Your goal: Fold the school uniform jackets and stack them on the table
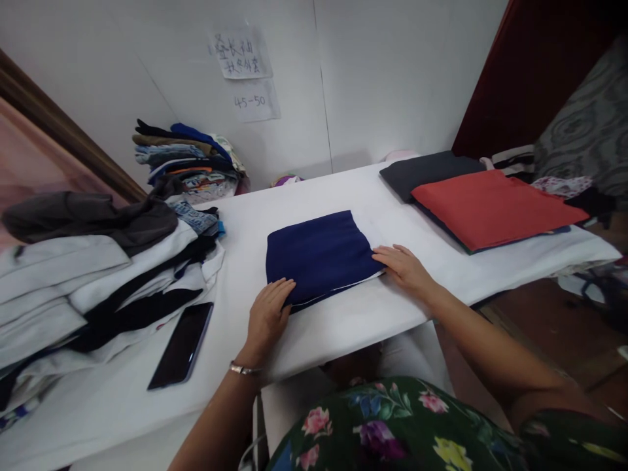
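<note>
A dark blue folded garment (318, 255) lies flat on the white-covered table (338, 330) in front of me. A thin white edge shows along its near side. At its near left corner rests my left hand (269, 311), fingers stretched out over the cloth. My right hand (402, 267) touches the near right corner, fingers extended on the edge and the thumb low beside it. Neither hand has its fingers wrapped round the cloth.
Loose clothes (98, 281) are heaped at the left, with a phone (181, 345) beside them. Behind stands a stack of folded clothes (189, 160). At the right lie a red folded garment (495, 206) and a dark grey one (426, 171). Handwritten paper signs (240, 55) hang on the wall.
</note>
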The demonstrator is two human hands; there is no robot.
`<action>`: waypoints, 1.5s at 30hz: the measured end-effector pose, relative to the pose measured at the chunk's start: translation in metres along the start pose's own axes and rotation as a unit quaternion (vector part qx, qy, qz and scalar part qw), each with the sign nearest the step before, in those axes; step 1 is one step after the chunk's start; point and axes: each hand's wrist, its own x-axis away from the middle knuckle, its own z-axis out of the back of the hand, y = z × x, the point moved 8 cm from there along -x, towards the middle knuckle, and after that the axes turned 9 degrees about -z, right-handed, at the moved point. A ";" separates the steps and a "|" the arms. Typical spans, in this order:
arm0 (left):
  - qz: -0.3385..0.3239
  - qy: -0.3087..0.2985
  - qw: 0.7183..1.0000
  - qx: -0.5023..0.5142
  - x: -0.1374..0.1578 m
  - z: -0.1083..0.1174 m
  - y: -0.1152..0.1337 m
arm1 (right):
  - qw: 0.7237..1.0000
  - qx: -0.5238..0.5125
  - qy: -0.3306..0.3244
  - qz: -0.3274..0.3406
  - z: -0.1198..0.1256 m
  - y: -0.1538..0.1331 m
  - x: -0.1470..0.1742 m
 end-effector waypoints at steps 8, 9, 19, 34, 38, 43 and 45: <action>-0.023 -0.059 0.996 -0.061 0.007 -0.009 0.009 | 0.998 0.046 -0.028 0.013 -0.013 0.006 0.001; -0.026 -0.062 0.995 -0.069 0.009 -0.009 0.010 | 0.998 0.045 -0.034 0.015 -0.015 0.006 0.004; -0.066 -0.028 0.989 -0.133 0.004 -0.001 0.017 | 0.993 0.084 -0.041 0.077 -0.012 0.003 0.011; -0.087 -0.079 0.975 -0.186 0.009 -0.013 0.023 | 0.989 0.086 0.014 0.121 -0.014 0.006 -0.005; -0.079 -0.092 0.975 -0.187 0.013 -0.013 0.021 | 0.991 0.093 -0.005 0.095 -0.018 0.010 0.000; -0.080 -0.084 0.976 -0.183 0.006 -0.005 0.038 | 0.992 0.105 -0.045 0.056 -0.012 -0.012 0.001; -0.097 -0.077 0.975 -0.182 -0.003 -0.005 0.050 | 0.992 0.104 -0.040 0.058 -0.007 -0.032 -0.003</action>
